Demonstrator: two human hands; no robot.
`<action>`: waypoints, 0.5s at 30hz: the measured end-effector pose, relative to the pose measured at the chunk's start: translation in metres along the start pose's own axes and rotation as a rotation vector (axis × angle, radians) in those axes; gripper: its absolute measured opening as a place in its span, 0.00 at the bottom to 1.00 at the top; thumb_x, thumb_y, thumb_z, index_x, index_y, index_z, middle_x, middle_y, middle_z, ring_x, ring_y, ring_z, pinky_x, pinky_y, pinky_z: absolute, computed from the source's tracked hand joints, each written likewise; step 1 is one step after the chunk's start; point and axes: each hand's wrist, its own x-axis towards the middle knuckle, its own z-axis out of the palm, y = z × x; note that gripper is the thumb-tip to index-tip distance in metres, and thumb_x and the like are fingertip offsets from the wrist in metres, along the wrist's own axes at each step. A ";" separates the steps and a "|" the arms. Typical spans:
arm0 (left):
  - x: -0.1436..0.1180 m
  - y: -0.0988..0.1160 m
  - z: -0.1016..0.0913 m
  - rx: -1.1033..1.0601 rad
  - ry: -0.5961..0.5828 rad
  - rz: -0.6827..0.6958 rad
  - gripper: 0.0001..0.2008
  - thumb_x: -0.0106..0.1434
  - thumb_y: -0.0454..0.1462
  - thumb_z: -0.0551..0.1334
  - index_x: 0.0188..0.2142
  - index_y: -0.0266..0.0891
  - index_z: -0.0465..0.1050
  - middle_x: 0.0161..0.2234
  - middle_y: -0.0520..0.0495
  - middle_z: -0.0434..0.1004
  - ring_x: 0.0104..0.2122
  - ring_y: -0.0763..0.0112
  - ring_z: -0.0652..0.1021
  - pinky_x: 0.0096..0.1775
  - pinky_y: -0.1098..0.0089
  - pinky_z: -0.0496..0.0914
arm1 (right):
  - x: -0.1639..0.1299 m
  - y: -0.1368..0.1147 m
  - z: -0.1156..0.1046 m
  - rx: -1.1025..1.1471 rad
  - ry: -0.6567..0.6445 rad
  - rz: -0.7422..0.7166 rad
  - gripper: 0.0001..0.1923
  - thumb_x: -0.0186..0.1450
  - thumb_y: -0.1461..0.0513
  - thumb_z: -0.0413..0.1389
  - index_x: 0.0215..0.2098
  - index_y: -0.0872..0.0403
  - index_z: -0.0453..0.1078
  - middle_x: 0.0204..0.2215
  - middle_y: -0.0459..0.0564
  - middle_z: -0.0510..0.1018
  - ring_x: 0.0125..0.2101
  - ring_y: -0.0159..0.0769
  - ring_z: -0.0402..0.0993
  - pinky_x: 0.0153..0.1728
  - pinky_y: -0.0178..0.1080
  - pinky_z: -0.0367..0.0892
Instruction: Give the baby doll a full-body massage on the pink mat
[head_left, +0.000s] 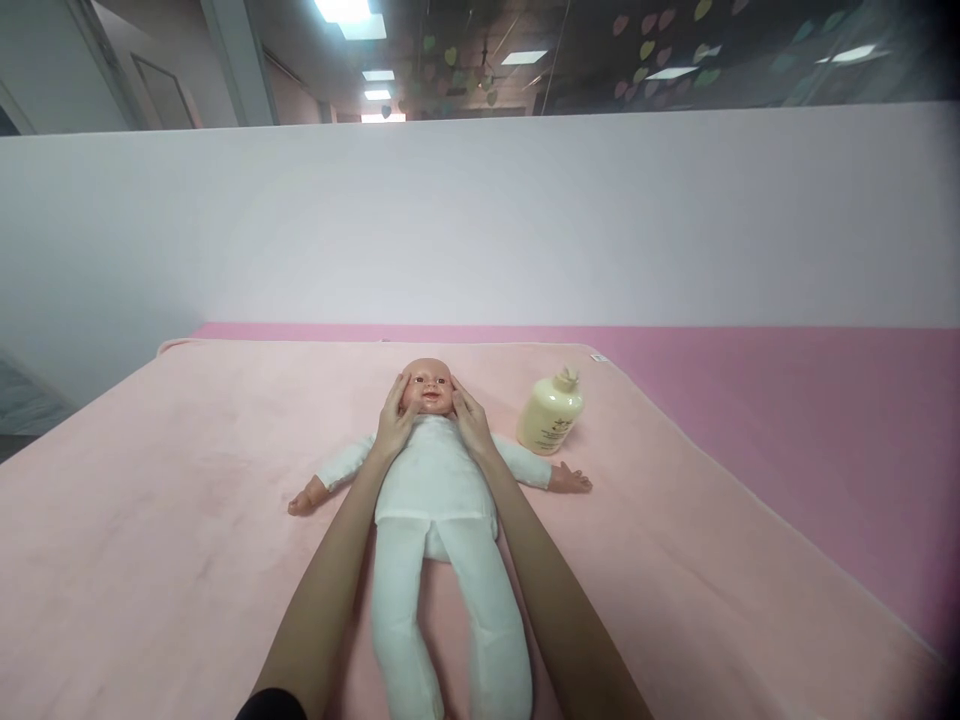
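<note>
A baby doll (436,470) with a white cloth body lies face up, its head away from me and its arms spread to the sides. My left hand (395,418) rests along the left side of the doll's head, fingers stretched out toward its temple. On the opposite side, my right hand (472,420) lies against the cheek and temple, its fingers also extended. Neither hand is closed around anything. Just right of the doll's shoulder stands a pale yellow pump bottle (551,412), near the doll's outstretched arm.
A pink blanket (225,440) lies under the doll and the bottle. Darker pink surface (787,430) shows beyond its right edge. A low white wall (480,220) runs across the back, with dark glass (585,60) bearing heart shapes above it.
</note>
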 end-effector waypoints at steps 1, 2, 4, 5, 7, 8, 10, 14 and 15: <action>0.000 -0.001 0.000 -0.008 -0.005 -0.007 0.36 0.57 0.51 0.64 0.63 0.44 0.60 0.67 0.44 0.53 0.67 0.62 0.55 0.65 0.63 0.51 | -0.001 -0.002 0.001 -0.010 -0.004 0.001 0.38 0.56 0.43 0.59 0.59 0.52 0.65 0.62 0.51 0.63 0.64 0.40 0.57 0.65 0.46 0.51; 0.000 -0.003 0.001 -0.013 -0.011 -0.013 0.39 0.54 0.50 0.67 0.63 0.46 0.58 0.67 0.44 0.51 0.67 0.61 0.55 0.65 0.62 0.52 | -0.002 -0.003 0.002 -0.017 -0.012 0.004 0.41 0.54 0.44 0.62 0.60 0.52 0.64 0.63 0.52 0.62 0.64 0.41 0.57 0.64 0.46 0.52; 0.000 -0.005 0.001 -0.014 -0.023 -0.028 0.43 0.51 0.48 0.70 0.64 0.47 0.57 0.68 0.44 0.49 0.67 0.60 0.55 0.64 0.62 0.54 | -0.003 -0.004 0.003 -0.013 -0.039 0.015 0.48 0.49 0.48 0.67 0.63 0.53 0.60 0.64 0.53 0.60 0.63 0.44 0.58 0.63 0.46 0.55; 0.000 -0.006 0.001 -0.009 -0.026 -0.034 0.42 0.52 0.48 0.70 0.64 0.48 0.57 0.68 0.45 0.48 0.67 0.60 0.54 0.64 0.62 0.54 | -0.003 -0.004 0.003 -0.007 -0.052 0.022 0.50 0.47 0.49 0.69 0.64 0.53 0.59 0.65 0.54 0.59 0.63 0.45 0.58 0.62 0.46 0.57; 0.000 -0.007 0.001 -0.003 -0.030 -0.035 0.39 0.54 0.47 0.68 0.63 0.48 0.58 0.68 0.45 0.48 0.67 0.60 0.53 0.64 0.63 0.54 | -0.003 -0.002 0.003 -0.005 -0.056 0.027 0.51 0.46 0.51 0.69 0.64 0.53 0.57 0.65 0.53 0.58 0.63 0.45 0.57 0.62 0.46 0.57; 0.001 -0.007 0.001 -0.002 -0.030 -0.031 0.38 0.55 0.46 0.67 0.63 0.48 0.58 0.68 0.46 0.49 0.67 0.61 0.52 0.65 0.63 0.53 | -0.002 -0.001 0.003 -0.008 -0.051 0.026 0.51 0.47 0.51 0.69 0.64 0.53 0.58 0.65 0.53 0.59 0.63 0.44 0.57 0.62 0.46 0.57; 0.001 -0.005 0.000 -0.001 -0.028 -0.010 0.35 0.57 0.45 0.65 0.63 0.47 0.59 0.68 0.46 0.51 0.68 0.62 0.52 0.65 0.63 0.52 | -0.001 0.002 0.002 -0.018 -0.045 0.016 0.49 0.48 0.50 0.68 0.64 0.53 0.58 0.65 0.54 0.59 0.64 0.43 0.57 0.63 0.45 0.56; 0.000 0.000 -0.001 0.031 -0.029 0.027 0.32 0.60 0.45 0.62 0.63 0.44 0.59 0.67 0.45 0.53 0.68 0.63 0.52 0.66 0.62 0.49 | 0.001 0.006 0.000 -0.049 -0.071 -0.017 0.47 0.52 0.48 0.65 0.65 0.55 0.56 0.65 0.54 0.58 0.64 0.41 0.56 0.64 0.45 0.52; 0.000 0.001 -0.001 0.043 -0.029 0.025 0.31 0.61 0.45 0.62 0.63 0.44 0.60 0.67 0.45 0.53 0.68 0.63 0.52 0.66 0.62 0.49 | 0.002 0.006 -0.001 -0.060 -0.072 -0.021 0.46 0.53 0.48 0.64 0.65 0.54 0.56 0.65 0.54 0.58 0.64 0.40 0.56 0.64 0.44 0.52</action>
